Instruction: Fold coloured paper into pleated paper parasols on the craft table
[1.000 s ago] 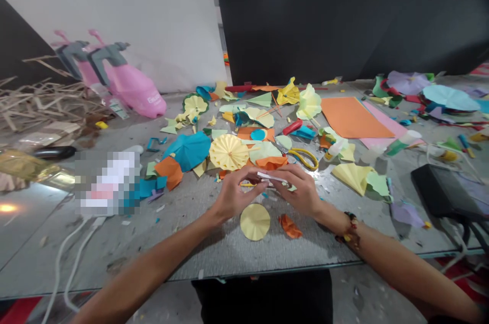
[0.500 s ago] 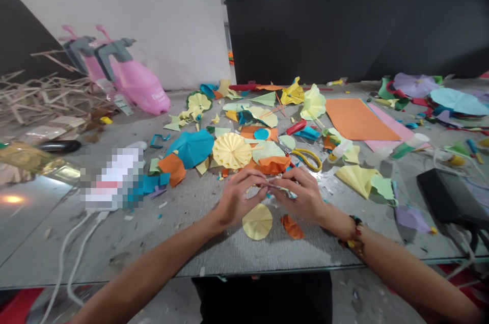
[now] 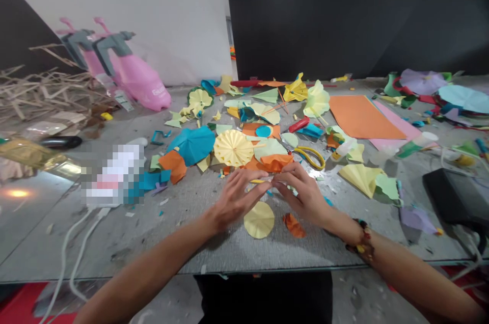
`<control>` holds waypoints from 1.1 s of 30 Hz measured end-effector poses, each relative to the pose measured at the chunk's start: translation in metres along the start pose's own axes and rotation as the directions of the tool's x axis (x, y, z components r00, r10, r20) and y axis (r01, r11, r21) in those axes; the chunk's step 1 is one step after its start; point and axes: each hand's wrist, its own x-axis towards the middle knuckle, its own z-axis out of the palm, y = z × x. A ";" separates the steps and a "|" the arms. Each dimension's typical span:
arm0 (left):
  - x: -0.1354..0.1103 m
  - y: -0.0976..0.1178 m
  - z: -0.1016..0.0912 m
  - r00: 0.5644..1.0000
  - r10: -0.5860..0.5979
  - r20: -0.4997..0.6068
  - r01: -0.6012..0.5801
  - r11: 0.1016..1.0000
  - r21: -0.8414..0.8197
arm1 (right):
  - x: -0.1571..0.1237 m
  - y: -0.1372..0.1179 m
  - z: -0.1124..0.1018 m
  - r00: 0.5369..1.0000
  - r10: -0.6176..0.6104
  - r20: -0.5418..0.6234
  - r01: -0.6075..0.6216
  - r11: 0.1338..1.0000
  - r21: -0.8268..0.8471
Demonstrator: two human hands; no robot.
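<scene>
Fingertips (image 3: 269,185) pinching a thin yellow strip (image 3: 261,181)

My left hand (image 3: 237,200) and right hand (image 3: 301,195) meet on it over the table (image 3: 160,232), a yellow paper circle (image 3: 259,219) and crumpled orange paper (image 3: 294,225) just nearer me, yellow-handled scissors (image 3: 309,158) just beyond.

Bare arms all the way here: the left forearm (image 3: 145,275) and right forearm (image 3: 412,275) run uncovered right out of frame, and the left hand (image 3: 237,201) and right hand (image 3: 301,196) are bare too. The one accessory is a chunky beaded bracelet (image 3: 361,240) on the right wrist, mostly dark round beads with some yellow and red bits mixed in. Down at the bottom there's a patch of plain black clothing (image 3: 263,298), likely trousers or shorts, but it's too dark to say which.
</scene>
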 end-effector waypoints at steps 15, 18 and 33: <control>0.012 0.002 -0.017 0.913 0.382 -0.140 -0.384 0.923 0.017 | 0.012 0.007 -0.022 0.975 0.201 -0.095 -0.185 0.971 0.155; 0.005 -0.001 -0.014 0.933 0.330 -0.141 -0.339 0.939 -0.047 | 0.013 0.031 -0.036 0.912 0.142 -0.384 -0.201 0.973 -0.118; -0.013 -0.050 0.011 0.792 -0.079 0.605 0.326 0.893 -0.311 | 0.009 0.077 -0.035 0.996 0.053 -0.075 -0.090 0.755 -0.649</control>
